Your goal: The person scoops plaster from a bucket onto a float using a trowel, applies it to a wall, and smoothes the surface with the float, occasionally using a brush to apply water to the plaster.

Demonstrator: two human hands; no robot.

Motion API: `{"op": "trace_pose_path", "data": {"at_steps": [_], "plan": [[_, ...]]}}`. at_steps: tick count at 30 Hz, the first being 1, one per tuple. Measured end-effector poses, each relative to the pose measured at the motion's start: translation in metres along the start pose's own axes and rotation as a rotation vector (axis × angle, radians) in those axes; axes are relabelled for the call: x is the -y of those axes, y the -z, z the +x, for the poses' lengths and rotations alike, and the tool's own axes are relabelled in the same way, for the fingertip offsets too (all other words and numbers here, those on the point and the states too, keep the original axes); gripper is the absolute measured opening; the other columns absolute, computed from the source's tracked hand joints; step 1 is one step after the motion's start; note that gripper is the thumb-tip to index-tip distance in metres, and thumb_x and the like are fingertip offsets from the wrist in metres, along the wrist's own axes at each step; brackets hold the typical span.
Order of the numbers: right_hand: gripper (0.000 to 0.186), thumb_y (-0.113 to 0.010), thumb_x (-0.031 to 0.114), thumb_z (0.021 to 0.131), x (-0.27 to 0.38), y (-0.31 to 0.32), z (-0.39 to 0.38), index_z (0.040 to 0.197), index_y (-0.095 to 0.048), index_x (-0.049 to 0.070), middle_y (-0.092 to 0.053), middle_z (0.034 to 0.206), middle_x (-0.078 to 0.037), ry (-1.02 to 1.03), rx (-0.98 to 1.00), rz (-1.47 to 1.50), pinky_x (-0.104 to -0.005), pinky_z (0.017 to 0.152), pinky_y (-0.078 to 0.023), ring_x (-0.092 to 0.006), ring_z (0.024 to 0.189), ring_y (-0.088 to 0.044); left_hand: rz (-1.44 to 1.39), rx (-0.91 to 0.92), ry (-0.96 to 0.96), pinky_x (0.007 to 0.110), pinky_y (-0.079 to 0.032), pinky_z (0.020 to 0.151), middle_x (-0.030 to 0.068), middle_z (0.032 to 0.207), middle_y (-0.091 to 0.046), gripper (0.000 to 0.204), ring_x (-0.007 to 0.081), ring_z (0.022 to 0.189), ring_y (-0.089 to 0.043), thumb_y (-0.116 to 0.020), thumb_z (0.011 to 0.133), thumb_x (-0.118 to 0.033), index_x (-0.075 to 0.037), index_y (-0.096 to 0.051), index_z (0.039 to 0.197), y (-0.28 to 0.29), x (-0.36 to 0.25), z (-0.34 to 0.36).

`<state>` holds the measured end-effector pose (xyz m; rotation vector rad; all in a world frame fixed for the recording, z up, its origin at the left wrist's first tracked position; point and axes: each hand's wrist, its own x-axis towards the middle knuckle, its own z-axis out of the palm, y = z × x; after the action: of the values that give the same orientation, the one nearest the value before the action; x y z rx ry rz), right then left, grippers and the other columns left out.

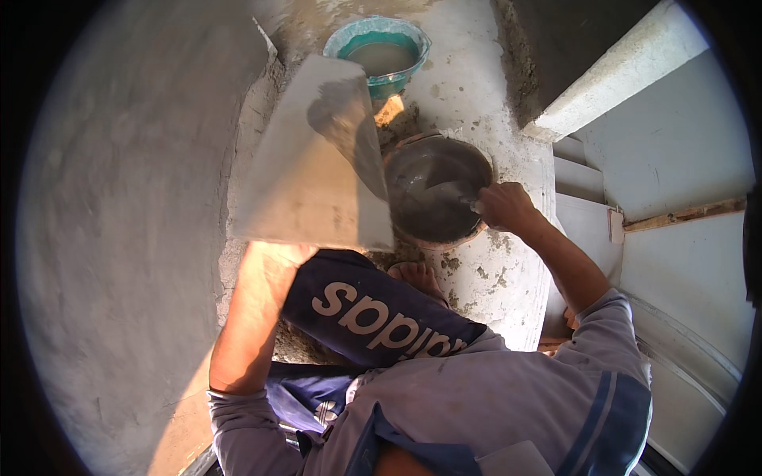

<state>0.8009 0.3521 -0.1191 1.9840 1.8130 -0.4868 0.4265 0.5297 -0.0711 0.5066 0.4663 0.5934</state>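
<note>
My left hand (pixel 279 252) holds up a large flat plastering board (pixel 305 202) by its near edge. Most of its fingers are hidden beneath the board, whose pale face is partly sunlit and partly in shadow. To the right of the board, a round tub (pixel 478 232) contains wet grey mortar (pixel 421 170). My right hand (pixel 508 206) is at the tub's right rim, closed round the handle of a trowel (pixel 446 195). The trowel's blade lies in the mortar, coated grey, so its outline is hard to make out.
Beyond the tub stands a teal basin (pixel 423 49) of cloudy water. A grey plastered wall (pixel 127 206) rises on the left. A pale beam (pixel 627 67) and white panels (pixel 683 278) are on the right. Mortar splatters mark the white surface (pixel 516 278); my bare foot (pixel 418 278) is near the tub.
</note>
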Motion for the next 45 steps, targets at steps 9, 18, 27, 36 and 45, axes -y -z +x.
{"op": "trace_pose_path", "data": {"at_steps": [9, 18, 27, 36, 45], "plan": [[0.022, -0.064, 0.016, 0.091, -0.011, 0.003, -0.113, 0.109, -0.052, 0.013, -0.066, 0.085, -0.012, -0.128, -0.473, 0.256, -0.0511, 0.066, -0.053, -0.0366, 0.076, -0.070, -0.146, -0.054, 0.071, 0.038, -0.061, 0.089, 0.0082, 0.124, -0.066, 0.032, 0.0230, 0.109, -0.069, -0.057, 0.102, -0.026, -0.006, -0.058, 0.128, -0.039, 0.110, -0.027], [0.023, -0.073, 0.018, 0.087, 0.026, 0.004, -0.174, 0.103, -0.059, 0.010, -0.069, 0.083, -0.012, -0.367, -0.616, 0.509, -0.0454, 0.060, -0.053, -0.0342, 0.070, -0.069, -0.371, -0.242, 0.188, 0.039, -0.064, 0.084, 0.0085, 0.116, -0.068, 0.029, 0.0244, 0.102, -0.072, -0.058, 0.103, -0.024, -0.004, -0.057, 0.124, -0.083, 0.121, -0.010], [0.022, -0.071, 0.010, 0.083, 0.049, -0.026, -0.178, 0.101, -0.057, 0.009, -0.060, 0.076, -0.008, -0.015, -0.584, 0.564, -0.0440, 0.055, -0.052, -0.0312, 0.065, -0.065, -0.366, -0.211, 0.298, 0.041, -0.061, 0.090, 0.0094, 0.121, -0.067, 0.027, 0.0251, 0.107, -0.070, -0.049, 0.105, -0.022, -0.008, -0.058, 0.126, -0.053, 0.152, -0.002], [0.023, -0.063, 0.014, 0.095, 0.026, -0.036, -0.083, 0.108, -0.046, 0.005, -0.066, 0.088, -0.020, -0.176, -0.308, 0.483, -0.0528, 0.066, -0.052, -0.0427, 0.081, -0.068, -0.278, -0.347, 0.320, 0.039, -0.062, 0.089, 0.0074, 0.122, -0.068, 0.031, 0.0227, 0.106, -0.070, -0.054, 0.104, -0.029, -0.009, -0.059, 0.126, -0.057, 0.148, -0.019], [0.021, -0.066, 0.013, 0.090, 0.045, -0.011, -0.167, 0.104, -0.050, 0.009, -0.063, 0.083, -0.012, 0.050, -0.470, 0.650, -0.0485, 0.059, -0.052, -0.0363, 0.071, -0.066, -0.349, -0.382, 0.343, 0.037, -0.063, 0.085, 0.0077, 0.119, -0.067, 0.029, 0.0235, 0.103, -0.071, -0.053, 0.105, -0.026, -0.008, -0.056, 0.127, -0.063, 0.146, -0.006]]}}
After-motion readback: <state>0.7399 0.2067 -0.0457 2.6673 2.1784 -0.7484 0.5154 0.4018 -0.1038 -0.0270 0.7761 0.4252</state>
